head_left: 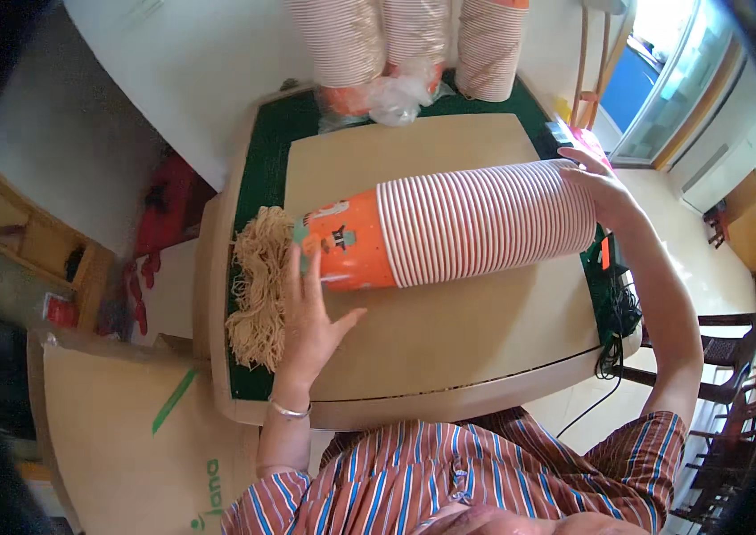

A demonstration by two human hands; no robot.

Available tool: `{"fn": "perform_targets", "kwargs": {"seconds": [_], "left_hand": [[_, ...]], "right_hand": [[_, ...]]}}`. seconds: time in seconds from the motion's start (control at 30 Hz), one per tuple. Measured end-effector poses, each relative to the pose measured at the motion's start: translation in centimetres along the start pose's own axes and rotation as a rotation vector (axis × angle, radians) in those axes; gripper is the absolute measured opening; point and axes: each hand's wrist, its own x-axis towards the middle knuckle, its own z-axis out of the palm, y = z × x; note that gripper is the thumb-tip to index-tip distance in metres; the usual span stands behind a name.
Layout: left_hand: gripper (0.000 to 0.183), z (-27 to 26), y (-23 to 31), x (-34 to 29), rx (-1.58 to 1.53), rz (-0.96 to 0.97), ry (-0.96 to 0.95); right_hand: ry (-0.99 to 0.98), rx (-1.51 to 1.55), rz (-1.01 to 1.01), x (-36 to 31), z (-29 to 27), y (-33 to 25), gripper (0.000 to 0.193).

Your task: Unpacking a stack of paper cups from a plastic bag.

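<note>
A long stack of nested paper cups [489, 220] lies sideways over the board, with white rims and an orange printed cup [351, 241] at its left end. Against that orange base are the fingertips of my left hand [308, 323], its fingers stretched and thumb apart. My right hand [599, 185] curves round the open-rim end at the right, gripping it; part of its fingers is hidden behind the cups. Whether the stack rests fully on the board I cannot tell. Beside my left hand lies a bundle of beige string [258, 290].
Wrapped cup stacks [335, 40] stand along the table's back edge, near crumpled clear plastic [398, 96]. A tan board [449, 339] covers most of the green tabletop [268, 174]. Black cable [620, 316] hangs at the right edge. A large cardboard box [119, 437] stands lower left.
</note>
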Motion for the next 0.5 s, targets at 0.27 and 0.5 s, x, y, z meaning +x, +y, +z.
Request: {"fn": "perform_targets", "kwargs": {"seconds": [0.27,0.5], "left_hand": [[0.113,2.1,-1.2,2.1,0.004,-0.076,0.189],[0.110,2.5,-2.7,3.3,-0.165,-0.077,0.285]], "right_hand": [[0.004,-0.229,-0.243,-1.4,5.3,-4.6,0.068],[-0.052,-0.344,-0.238,0.5,6.4,-7.2,0.068]]}}
